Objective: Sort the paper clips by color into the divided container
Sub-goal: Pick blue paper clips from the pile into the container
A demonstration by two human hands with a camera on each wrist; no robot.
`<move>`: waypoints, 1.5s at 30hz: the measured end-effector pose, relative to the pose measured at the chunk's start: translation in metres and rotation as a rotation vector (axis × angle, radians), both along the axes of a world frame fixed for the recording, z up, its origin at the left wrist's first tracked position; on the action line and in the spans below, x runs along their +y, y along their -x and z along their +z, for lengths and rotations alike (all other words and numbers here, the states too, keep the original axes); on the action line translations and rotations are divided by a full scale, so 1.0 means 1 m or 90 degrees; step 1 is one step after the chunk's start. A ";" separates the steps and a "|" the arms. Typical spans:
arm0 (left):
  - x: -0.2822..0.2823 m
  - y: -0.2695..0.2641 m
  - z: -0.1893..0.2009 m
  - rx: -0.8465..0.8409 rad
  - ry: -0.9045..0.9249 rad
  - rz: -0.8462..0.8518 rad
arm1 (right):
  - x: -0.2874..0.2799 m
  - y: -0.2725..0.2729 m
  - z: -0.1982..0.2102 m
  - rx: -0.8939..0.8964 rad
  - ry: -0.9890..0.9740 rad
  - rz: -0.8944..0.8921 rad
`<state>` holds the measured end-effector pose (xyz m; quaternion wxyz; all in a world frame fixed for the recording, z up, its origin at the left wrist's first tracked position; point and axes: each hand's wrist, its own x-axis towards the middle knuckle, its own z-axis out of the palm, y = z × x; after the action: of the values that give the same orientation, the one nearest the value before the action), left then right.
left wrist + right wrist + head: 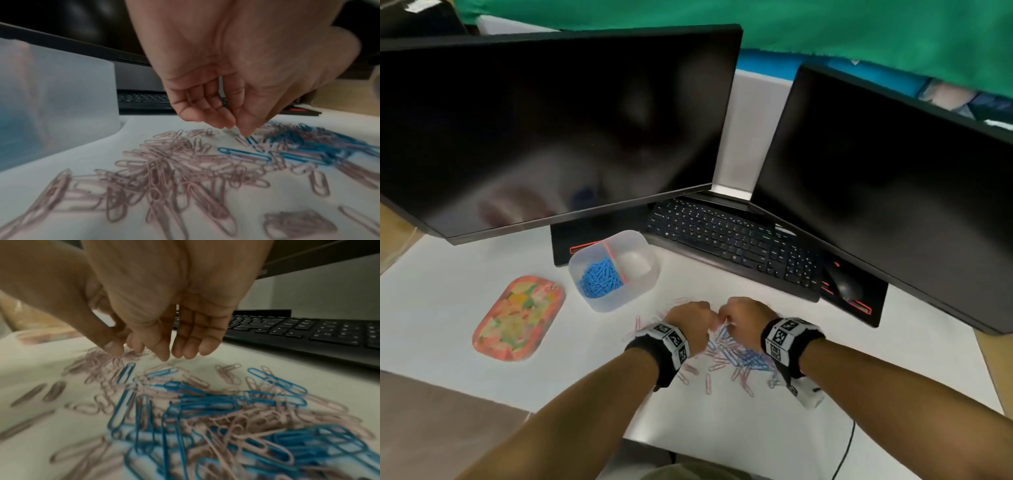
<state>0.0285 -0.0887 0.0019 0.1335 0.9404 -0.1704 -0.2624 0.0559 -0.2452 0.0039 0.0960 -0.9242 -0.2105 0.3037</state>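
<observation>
While both hands hover low over the white desk (465, 294), the divided container (643, 291) sits just beyond them, a little to the left, a translucent tub split by a pink-edged partition (613, 261). Its left compartment holds a heap of blue clips (601, 278); the right compartment looks bare. The loose pile (726, 356) lies under the wrists, pink clips (164, 165) massed on the left, blue ones (205, 402) tangled with pink on the right. The left hand (216, 104) has its fingers bunched narrow, tips down at the clips, and whether it pinches one I cannot tell. The right hand (174, 337) hangs with relaxed, slightly curled fingers, holding nothing visible. A floral tray (517, 320) lies far left; a black keyboard (736, 240) sits beyond under two dark monitors (551, 130).
</observation>
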 end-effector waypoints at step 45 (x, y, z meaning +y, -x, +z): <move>-0.024 -0.006 -0.017 0.273 0.425 0.399 | -0.060 0.019 -0.005 0.345 -0.671 -0.775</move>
<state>0.0345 -0.1129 -0.0154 0.5317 0.7770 0.0770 -0.3282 0.0374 -0.3050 -0.0015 0.7076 -0.6064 0.2400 0.2722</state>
